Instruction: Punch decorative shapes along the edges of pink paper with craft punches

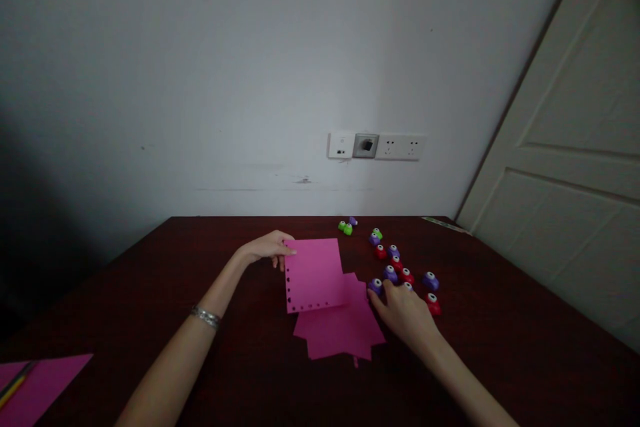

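My left hand [270, 247] pinches the left edge of a pink sheet of paper [315, 273], held up at a tilt. Small punched holes run down its left side and along its bottom edge. Under and to the right of that sheet lies a loose pile of pink sheets [340, 333]. At the pile's right edge, my right hand [405, 310] has its thumb and forefinger around a small purple craft punch [375, 287]; its other fingers are partly hidden. Close by are another purple punch [391, 274] and a red punch [407, 276].
More punches spread over the dark table [225, 360]: a red one [433, 304], a purple one [431, 281] and green ones [348, 229] near the wall. At the lower left, a pencil [17, 381] lies on pink paper [55, 380]. Wall sockets [400, 147] are behind.
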Motion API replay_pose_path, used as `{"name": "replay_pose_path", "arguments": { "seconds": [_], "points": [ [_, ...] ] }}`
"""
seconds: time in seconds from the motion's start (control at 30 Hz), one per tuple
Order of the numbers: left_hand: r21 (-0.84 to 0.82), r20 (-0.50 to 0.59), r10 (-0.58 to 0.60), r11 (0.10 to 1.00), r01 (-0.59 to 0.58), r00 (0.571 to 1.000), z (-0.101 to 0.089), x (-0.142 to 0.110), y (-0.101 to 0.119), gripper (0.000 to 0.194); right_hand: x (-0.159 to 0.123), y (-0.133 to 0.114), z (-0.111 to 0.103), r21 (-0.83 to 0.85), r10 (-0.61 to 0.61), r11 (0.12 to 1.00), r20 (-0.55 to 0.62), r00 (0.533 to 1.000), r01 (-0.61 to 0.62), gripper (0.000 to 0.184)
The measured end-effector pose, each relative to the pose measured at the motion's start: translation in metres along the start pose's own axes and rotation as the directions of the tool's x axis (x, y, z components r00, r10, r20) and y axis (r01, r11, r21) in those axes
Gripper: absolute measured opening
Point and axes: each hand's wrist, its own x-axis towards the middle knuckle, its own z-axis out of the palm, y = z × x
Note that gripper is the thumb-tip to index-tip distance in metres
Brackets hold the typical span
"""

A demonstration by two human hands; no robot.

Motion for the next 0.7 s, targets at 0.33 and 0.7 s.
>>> {"name": "replay_pose_path", "arguments": {
  "seconds": [0.33, 0.7],
  "points": [
    [-0.091, -0.091, 0.086, 0.991, -0.094, 0.992, -0.005, -0.007, 0.012, 0.031, 0.000, 0.002, 0.013, -0.008, -0.010, 1.000, 0.038, 0.999, 0.011, 0.030],
    [-0.147, -0.146, 0.132, 0.977, -0.154, 0.980, 0.002, -0.012, 0.028, 0.028, -0.001, 0.005, 0.013, -0.005, 0.005, 1.000, 0.035, 0.999, -0.005, 0.028]
  ]
}}
